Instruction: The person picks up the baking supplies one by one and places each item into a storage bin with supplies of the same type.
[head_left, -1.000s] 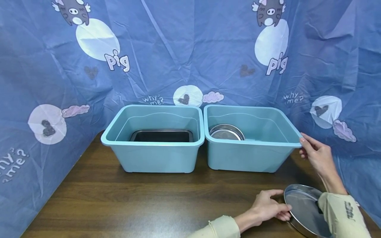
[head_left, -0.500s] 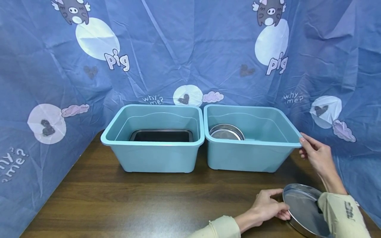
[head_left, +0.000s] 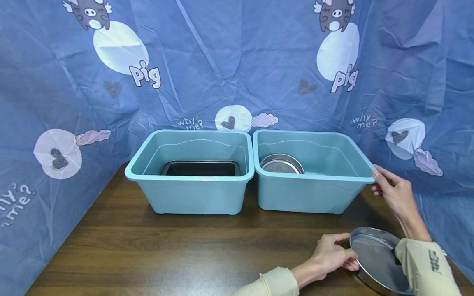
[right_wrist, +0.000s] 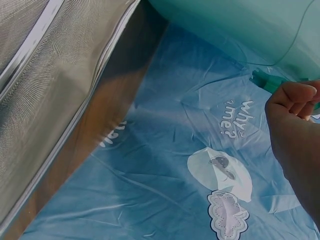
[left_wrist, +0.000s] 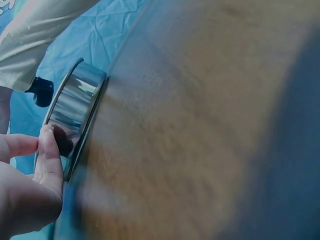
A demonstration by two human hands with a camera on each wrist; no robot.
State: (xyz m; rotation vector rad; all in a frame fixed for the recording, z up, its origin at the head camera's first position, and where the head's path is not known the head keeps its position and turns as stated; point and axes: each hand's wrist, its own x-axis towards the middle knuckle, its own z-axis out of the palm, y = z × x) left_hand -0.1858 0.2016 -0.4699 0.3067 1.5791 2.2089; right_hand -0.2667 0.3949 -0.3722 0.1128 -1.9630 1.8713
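A round, shallow metal sieve (head_left: pixel 379 261) is at the right front of the table, its mesh visible in the right wrist view (right_wrist: pixel 65 95). My left hand (head_left: pixel 331 255) pinches its rim between thumb and fingers on the left side. In the left wrist view, the sieve's shiny side wall (left_wrist: pixel 75 102) rises beside the left fingers. My right hand (head_left: pixel 398 195) grips the right front corner of the rim of the right blue tub (head_left: pixel 307 195). The right sleeve covers part of the sieve. Inside that tub, at the left, lies a smaller round metal pan or sieve (head_left: pixel 282 164).
A second blue tub (head_left: pixel 196 195) stands close to the left of the first, with a dark rectangular pan (head_left: pixel 201 168) inside. Behind and along both sides of the wooden table (head_left: pixel 166 255) hangs a printed blue cloth (head_left: pixel 237 61).
The left hand and the sieve have shifted slightly to the left and away from me. My right hand keeps its grip on the tub rim, and both tubs look unmoved.
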